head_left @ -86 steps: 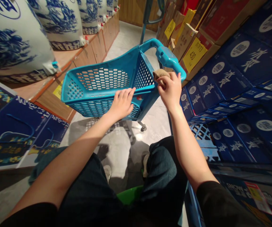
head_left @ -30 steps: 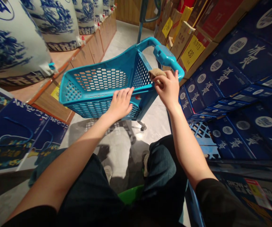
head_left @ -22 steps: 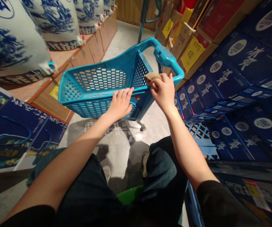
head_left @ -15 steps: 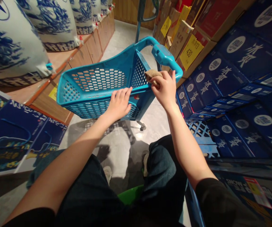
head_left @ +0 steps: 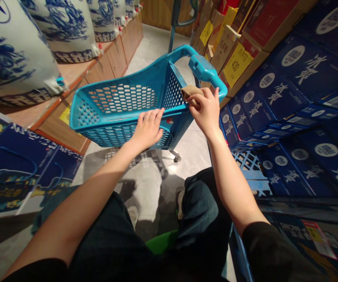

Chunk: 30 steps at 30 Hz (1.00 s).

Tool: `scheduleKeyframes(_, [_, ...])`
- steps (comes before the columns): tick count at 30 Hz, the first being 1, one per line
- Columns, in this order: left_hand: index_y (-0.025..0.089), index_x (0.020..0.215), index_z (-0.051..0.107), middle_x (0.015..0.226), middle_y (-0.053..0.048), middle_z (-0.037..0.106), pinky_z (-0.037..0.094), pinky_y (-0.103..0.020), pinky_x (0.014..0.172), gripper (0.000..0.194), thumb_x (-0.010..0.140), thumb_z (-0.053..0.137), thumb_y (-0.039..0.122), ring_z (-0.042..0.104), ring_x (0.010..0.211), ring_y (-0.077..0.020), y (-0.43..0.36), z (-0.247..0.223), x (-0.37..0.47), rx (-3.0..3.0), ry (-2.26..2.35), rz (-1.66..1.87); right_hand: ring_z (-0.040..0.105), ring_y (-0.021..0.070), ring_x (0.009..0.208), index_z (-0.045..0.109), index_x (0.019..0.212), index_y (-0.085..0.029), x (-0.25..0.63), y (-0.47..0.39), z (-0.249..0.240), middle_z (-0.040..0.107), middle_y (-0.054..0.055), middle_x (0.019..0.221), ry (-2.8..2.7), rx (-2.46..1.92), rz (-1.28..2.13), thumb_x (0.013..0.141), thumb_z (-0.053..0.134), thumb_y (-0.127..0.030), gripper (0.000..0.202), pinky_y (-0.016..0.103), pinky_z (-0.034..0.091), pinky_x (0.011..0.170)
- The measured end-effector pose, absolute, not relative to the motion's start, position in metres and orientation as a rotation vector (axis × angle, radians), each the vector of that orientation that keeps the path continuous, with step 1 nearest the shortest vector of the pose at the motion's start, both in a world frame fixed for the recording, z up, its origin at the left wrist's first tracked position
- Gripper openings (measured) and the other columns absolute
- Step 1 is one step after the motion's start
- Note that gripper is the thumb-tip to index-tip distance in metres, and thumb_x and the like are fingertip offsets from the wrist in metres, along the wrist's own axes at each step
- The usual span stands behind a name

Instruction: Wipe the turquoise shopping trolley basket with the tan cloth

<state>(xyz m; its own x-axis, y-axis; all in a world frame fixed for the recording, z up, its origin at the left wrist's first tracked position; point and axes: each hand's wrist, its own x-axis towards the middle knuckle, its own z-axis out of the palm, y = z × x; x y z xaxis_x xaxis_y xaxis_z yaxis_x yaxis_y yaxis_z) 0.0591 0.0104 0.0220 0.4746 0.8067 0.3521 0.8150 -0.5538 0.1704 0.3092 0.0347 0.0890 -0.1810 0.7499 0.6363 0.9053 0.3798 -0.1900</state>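
Right hand (head_left: pixel 208 112), cloth (head_left: pixel 190 92) shifted slightly toward left hand (head_left: pixel 145 130) since first frame. Right fingers clamped on cloth at cart (head_left: pixel 182 124) rim; left fingers together on rim, grip unclear.

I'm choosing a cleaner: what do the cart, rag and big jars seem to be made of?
Cart: likely moulded plastic, smooth with a slight shine, from its even blue colour and honeycomb holes.
Rag: probably cloth, matt brown; it folds softly in the right hand.
Jars: perhaps smooth ceramic, given the rounded white walls and blue pictures; whether glazed is unclear.
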Motion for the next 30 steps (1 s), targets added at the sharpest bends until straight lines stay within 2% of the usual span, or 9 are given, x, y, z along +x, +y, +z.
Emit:
scheduleKeyframes(4, [0.002, 0.178, 0.034, 0.173, -0.031, 0.049, 0.036, -0.063, 0.132, 0.076, 0.108, 0.049, 0.028, 0.047, 0.160, -0.0452, 0.010, 0.022, 0.059, -2.689, -1.474, -0.635, 0.071, 0.0375, 0.130, 0.074, 0.106, -0.027, 0.322, 0.041, 0.089, 0.076, 0.010, 0.123, -1.898, -1.443, -0.304, 0.092, 0.057, -0.013, 0.026, 0.088, 0.023, 0.137])
scheduleKeyframes(11, [0.002, 0.178, 0.034, 0.172, -0.032, 0.049, 0.035, -0.065, 0.132, 0.078, 0.106, 0.053, 0.028, 0.047, 0.159, -0.0469, 0.012, 0.020, 0.059, -2.673, -1.478, -0.653, 0.071, 0.0349, 0.133, 0.074, 0.107, -0.029, 0.291, 0.029, 0.081, 0.076, 0.009, 0.125, -2.087, -1.377, -0.255, 0.093, 0.058, -0.012, 0.028, 0.081, 0.024, 0.141])
scheduleKeyframes(19, [0.003, 0.178, 0.034, 0.172, -0.031, 0.049, 0.036, -0.064, 0.132, 0.078, 0.107, 0.052, 0.028, 0.047, 0.160, -0.0463, 0.010, 0.024, 0.059, -2.692, -1.485, -0.630, 0.069, 0.0375, 0.134, 0.075, 0.107, -0.026, 0.339, 0.047, 0.090, 0.075, 0.011, 0.126, -1.792, -1.462, -0.302, 0.090, 0.055, -0.012, 0.029, 0.089, 0.018, 0.137])
scheduleKeyframes(26, [0.004, 0.178, 0.035, 0.172, -0.030, 0.050, 0.035, -0.064, 0.133, 0.079, 0.105, 0.055, 0.028, 0.048, 0.160, -0.0451, 0.011, 0.021, 0.060, -2.676, -1.481, -0.672, 0.071, 0.0342, 0.133, 0.075, 0.107, -0.029, 0.293, 0.028, 0.083, 0.076, 0.008, 0.128, -2.106, -1.371, -0.247, 0.093, 0.059, -0.011, 0.028, 0.081, 0.024, 0.141])
scheduleKeyframes(30, [0.003, 0.178, 0.034, 0.174, -0.030, 0.049, 0.035, -0.062, 0.134, 0.077, 0.107, 0.051, 0.028, 0.048, 0.161, -0.0443, 0.010, 0.024, 0.060, -2.682, -1.495, -0.615, 0.071, 0.0364, 0.134, 0.076, 0.108, -0.028, 0.308, 0.034, 0.089, 0.075, 0.009, 0.127, -2.028, -1.428, -0.266, 0.094, 0.060, -0.014, 0.026, 0.084, 0.021, 0.140])
